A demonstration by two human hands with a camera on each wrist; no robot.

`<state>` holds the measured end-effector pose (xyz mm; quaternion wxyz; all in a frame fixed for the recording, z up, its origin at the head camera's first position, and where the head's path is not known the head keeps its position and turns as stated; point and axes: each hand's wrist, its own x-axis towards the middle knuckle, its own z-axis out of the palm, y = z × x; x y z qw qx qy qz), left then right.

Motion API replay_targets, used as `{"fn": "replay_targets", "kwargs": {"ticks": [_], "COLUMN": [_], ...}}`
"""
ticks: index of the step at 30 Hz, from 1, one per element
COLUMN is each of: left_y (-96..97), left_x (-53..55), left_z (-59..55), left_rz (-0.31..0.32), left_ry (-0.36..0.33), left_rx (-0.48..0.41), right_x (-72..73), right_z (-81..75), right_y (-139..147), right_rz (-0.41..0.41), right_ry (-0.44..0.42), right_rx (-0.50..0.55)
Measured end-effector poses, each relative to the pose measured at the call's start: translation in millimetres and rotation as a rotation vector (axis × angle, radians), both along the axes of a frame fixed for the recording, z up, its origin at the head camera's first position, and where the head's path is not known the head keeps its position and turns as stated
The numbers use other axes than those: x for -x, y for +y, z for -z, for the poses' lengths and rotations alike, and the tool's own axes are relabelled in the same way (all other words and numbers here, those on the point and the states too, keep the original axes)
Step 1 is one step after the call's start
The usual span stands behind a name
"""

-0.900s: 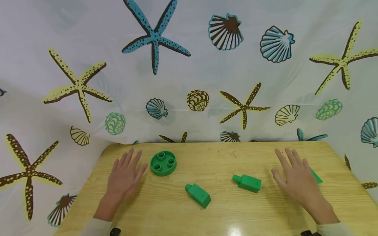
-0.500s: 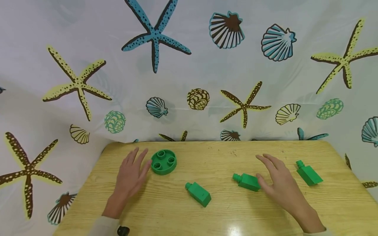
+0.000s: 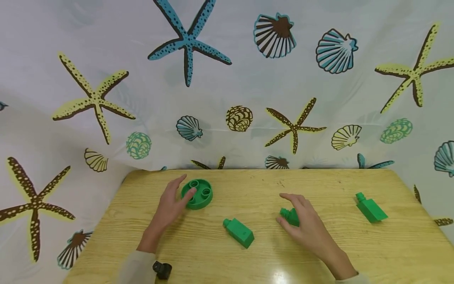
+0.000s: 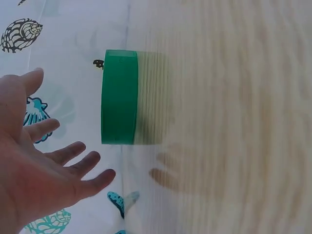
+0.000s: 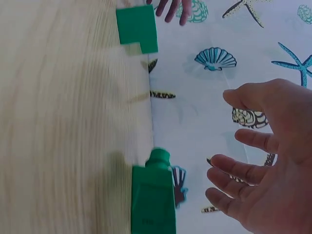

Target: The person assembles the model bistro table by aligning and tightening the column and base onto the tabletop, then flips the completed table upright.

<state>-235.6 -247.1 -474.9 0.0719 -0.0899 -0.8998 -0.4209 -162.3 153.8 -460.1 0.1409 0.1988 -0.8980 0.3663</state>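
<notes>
A round green dish-like base with three raised threaded-looking sockets rests at the far left of the table. My left hand hovers over its left side with fingers spread; in the left wrist view that base stands apart from the fingers. Over to the right, my right hand hangs above a green block with a knobbed end, thumb and fingers parted on either side of it. The hand covers the block's right part. In the right wrist view, a green knobbed block is apart from the fingers.
Between the hands lies a similar green knobbed block. Another one is at the right. The wooden table ends at a white curtain printed with starfish and shells. A black device sits at the left wrist.
The left hand has moved right to the round base. The right hand has swung left from the far-right block, uncovering it, to the middle-right block. The green pieces stay put.
</notes>
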Motion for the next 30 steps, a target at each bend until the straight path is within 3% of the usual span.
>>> {"fn": "replay_targets", "kwargs": {"ticks": [8,12,16,22,30], "left_y": [12.2,14.3,16.6,19.3,19.3], "left_x": [14.7,18.0,18.4,12.4,-10.4], "left_z": [5.0,5.8,3.6,-1.5,-0.9], "left_rz": [0.051,0.020,-0.043,-0.037,0.016], "left_ry": [-0.194,-0.227,-0.232,-0.228,-0.260], "left_rx": [-0.030,-0.001,0.076,0.117,0.149], "right_x": [-4.3,-5.9,-7.2,-7.1,-2.8], "right_z": [2.6,6.1,10.8,13.4,18.5], "right_y": [-33,-51,-69,-82,-83], "right_rz": [-0.009,-0.058,-0.141,-0.206,-0.190], "right_ry": [-0.226,-0.306,-0.317,-0.343,-0.395], "right_rx": [0.194,0.205,0.159,0.084,0.033]}}
